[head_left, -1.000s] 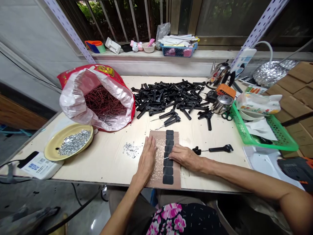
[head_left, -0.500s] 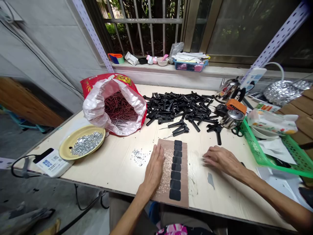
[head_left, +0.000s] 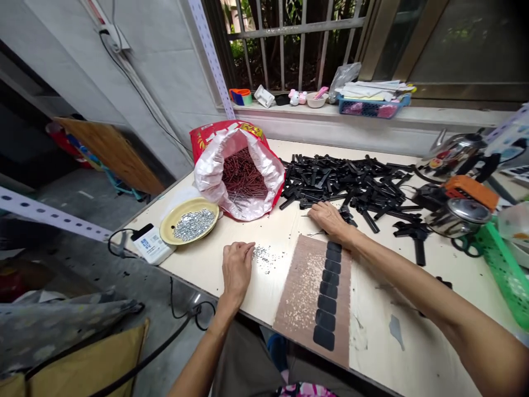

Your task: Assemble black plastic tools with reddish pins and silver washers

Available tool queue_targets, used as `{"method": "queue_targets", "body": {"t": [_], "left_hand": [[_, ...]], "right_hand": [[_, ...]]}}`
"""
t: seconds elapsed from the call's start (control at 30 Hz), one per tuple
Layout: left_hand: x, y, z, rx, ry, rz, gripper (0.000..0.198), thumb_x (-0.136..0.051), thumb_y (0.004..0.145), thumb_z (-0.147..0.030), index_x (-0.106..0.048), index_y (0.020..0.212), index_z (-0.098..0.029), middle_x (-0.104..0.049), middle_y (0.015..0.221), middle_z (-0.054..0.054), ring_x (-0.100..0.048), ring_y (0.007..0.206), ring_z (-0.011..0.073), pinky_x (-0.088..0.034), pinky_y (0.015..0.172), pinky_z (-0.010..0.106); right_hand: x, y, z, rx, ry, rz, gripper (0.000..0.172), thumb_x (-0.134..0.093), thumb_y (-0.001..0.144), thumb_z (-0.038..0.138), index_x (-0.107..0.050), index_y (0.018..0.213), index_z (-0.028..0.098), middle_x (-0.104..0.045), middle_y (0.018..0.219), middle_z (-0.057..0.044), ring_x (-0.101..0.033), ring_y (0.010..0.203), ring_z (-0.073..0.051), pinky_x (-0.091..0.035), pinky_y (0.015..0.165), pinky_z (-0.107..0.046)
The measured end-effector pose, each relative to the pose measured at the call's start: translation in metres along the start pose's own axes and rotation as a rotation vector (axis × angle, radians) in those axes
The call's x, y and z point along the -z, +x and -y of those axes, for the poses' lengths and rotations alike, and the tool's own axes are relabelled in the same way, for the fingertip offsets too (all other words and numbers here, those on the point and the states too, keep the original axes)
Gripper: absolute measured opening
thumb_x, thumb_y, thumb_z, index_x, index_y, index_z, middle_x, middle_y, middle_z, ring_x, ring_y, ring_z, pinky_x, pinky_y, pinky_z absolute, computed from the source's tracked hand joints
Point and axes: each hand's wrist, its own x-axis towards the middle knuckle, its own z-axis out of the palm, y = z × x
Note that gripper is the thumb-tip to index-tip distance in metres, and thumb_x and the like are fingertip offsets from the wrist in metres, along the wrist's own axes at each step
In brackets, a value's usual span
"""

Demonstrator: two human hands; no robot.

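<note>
My left hand point(head_left: 237, 270) is at the left edge of a small scatter of tiny silver pieces point(head_left: 266, 257), thumb and forefinger pinched together; anything between them is too small to see. My right hand point(head_left: 329, 221) reaches over the near side of a heap of black plastic parts point(head_left: 339, 176). Its fingers curl down onto the parts there, and what they grip is hidden. A thin metal wire pokes out beside that hand. Between my forearms lies a brown board point(head_left: 289, 300) with pale specks and a column of black rounded squares point(head_left: 326, 306).
A red and white bag point(head_left: 206, 171) of reddish-brown rods point(head_left: 243, 176) lies open behind a yellow dish point(head_left: 169, 234) of silver pieces. A white box point(head_left: 151, 245) sits by the left edge. To the right are a metal pot point(head_left: 463, 215), scissors point(head_left: 467, 248) and a green basket point(head_left: 504, 275).
My view has swung left. My left hand has left the board for the silver pieces and pinched. My right hand has moved from the bare tabletop at right to the black parts.
</note>
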Motion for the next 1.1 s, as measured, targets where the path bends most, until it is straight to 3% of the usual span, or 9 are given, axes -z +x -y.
{"method": "queue_targets", "body": {"t": [0.13,0.23,0.33,0.47,0.6,0.73,0.9,0.97,1.1], "left_hand": [[-0.003,0.004,0.006,-0.011,0.051,0.078,0.024,-0.048,0.088,-0.026,-0.07,0.098,-0.02,-0.061,0.084,0.009,-0.048,0.083,0.0242,-0.043,0.073,0.035],[-0.006,0.014,-0.002,-0.041,0.136,0.166,0.025,-0.046,0.089,-0.023,-0.07,0.096,-0.02,-0.06,0.083,0.009,-0.046,0.084,0.0244,-0.042,0.07,0.033],[-0.006,0.023,-0.006,-0.053,0.192,0.272,0.027,-0.044,0.089,-0.02,-0.071,0.09,-0.02,-0.059,0.082,0.009,-0.047,0.085,0.0241,-0.04,0.069,0.033],[-0.006,0.029,-0.006,-0.027,0.167,0.34,0.018,-0.049,0.085,-0.017,-0.067,0.087,-0.017,-0.061,0.085,0.009,-0.049,0.087,0.0235,-0.04,0.071,0.032],[-0.004,0.028,-0.004,0.041,0.067,0.327,0.011,-0.053,0.08,-0.015,-0.063,0.079,-0.017,-0.062,0.081,0.007,-0.051,0.084,0.0226,-0.039,0.069,0.032],[0.0,0.026,-0.01,0.228,-0.314,0.186,0.011,-0.057,0.078,-0.025,-0.064,0.074,-0.017,-0.064,0.075,0.005,-0.054,0.075,0.0192,-0.041,0.069,0.03],[0.005,0.023,-0.039,0.631,-1.184,0.225,0.032,-0.074,0.063,-0.037,-0.065,0.08,-0.012,-0.064,0.073,0.004,-0.051,0.056,0.0096,-0.043,0.055,0.023],[0.006,0.022,-0.052,0.687,-1.35,0.227,0.034,-0.079,0.058,-0.035,-0.065,0.078,-0.011,-0.065,0.072,0.003,-0.051,0.056,0.008,-0.044,0.056,0.022],[0.006,0.019,-0.065,0.722,-1.477,0.213,0.035,-0.082,0.056,-0.031,-0.066,0.08,-0.011,-0.065,0.072,0.003,-0.053,0.057,0.0068,-0.046,0.058,0.021]], "right_hand": [[0.005,-0.003,-0.007,-0.071,-0.008,-0.114,0.022,-0.042,0.091,0.014,-0.061,0.101,0.018,-0.058,0.092,-0.007,-0.048,0.082,-0.019,-0.033,0.07,-0.029],[0.023,-0.008,-0.005,-0.078,0.037,-0.294,0.029,-0.037,0.094,0.017,-0.06,0.112,0.021,-0.058,0.094,-0.007,-0.05,0.083,-0.018,-0.037,0.071,-0.027],[0.041,-0.014,0.004,-0.066,0.061,-0.407,0.029,-0.038,0.095,0.018,-0.062,0.11,0.02,-0.059,0.093,-0.007,-0.052,0.083,-0.017,-0.04,0.071,-0.026],[0.052,-0.025,0.023,-0.04,0.109,-0.465,0.025,-0.042,0.094,0.02,-0.063,0.107,0.019,-0.061,0.09,-0.007,-0.054,0.082,-0.016,-0.043,0.07,-0.026],[0.055,-0.032,0.047,-0.092,0.232,-0.479,0.024,-0.043,0.094,0.022,-0.063,0.106,0.018,-0.061,0.089,-0.007,-0.055,0.082,-0.016,-0.045,0.071,-0.026],[0.059,-0.034,0.077,-0.13,0.473,-0.405,0.026,-0.041,0.095,0.023,-0.061,0.111,0.018,-0.058,0.089,-0.006,-0.056,0.078,-0.015,-0.047,0.068,-0.026],[0.063,-0.03,0.113,-0.132,0.665,-0.312,0.026,-0.043,0.094,0.026,-0.061,0.113,0.022,-0.058,0.087,-0.004,-0.056,0.075,-0.014,-0.047,0.066,-0.025],[0.064,-0.028,0.12,-0.154,0.649,-0.294,0.026,-0.043,0.095,0.027,-0.061,0.113,0.024,-0.058,0.086,-0.004,-0.056,0.074,-0.013,-0.046,0.065,-0.024],[0.066,-0.029,0.122,-0.186,0.596,-0.279,0.026,-0.043,0.094,0.026,-0.061,0.113,0.025,-0.057,0.085,-0.003,-0.056,0.073,-0.013,-0.043,0.063,-0.023]]}}
